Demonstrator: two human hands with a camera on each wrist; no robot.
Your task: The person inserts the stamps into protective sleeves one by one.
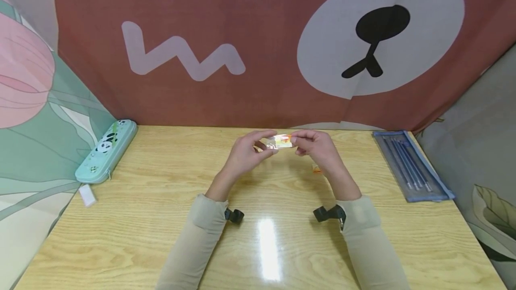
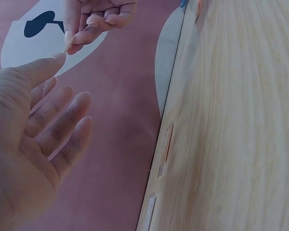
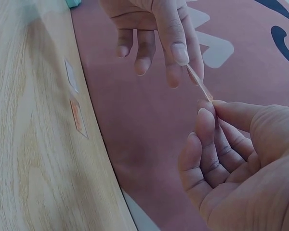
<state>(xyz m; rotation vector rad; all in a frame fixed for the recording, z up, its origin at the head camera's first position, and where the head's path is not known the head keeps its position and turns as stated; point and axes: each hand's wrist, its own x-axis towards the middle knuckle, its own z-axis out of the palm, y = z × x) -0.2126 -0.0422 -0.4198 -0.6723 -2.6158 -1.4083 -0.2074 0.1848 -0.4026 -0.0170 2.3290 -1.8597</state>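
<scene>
A small flat packet (image 1: 283, 141), see-through at its left end and printed yellow and orange at its right, is stretched between both hands above the far part of the table. My left hand (image 1: 247, 152) pinches its clear end between thumb and fingertips. At the printed end, the right hand (image 1: 318, 147) pinches it with thumb and forefinger. Seen nearly edge-on, the packet (image 3: 201, 84) is a thin strip in the right wrist view. The other left fingers (image 2: 62, 120) hang spread. Beneath the right wrist, a small orange-and-white piece (image 1: 316, 168) lies on the table.
A mint pencil case (image 1: 106, 151) with pandas lies at the left edge, a white block (image 1: 87, 195) beside it. At right sits a blue-edged clear pouch (image 1: 413, 166) of pens. Flat orange (image 3: 78, 118) and white pieces (image 3: 71, 75) lie near the table's back edge, before a brown cloth.
</scene>
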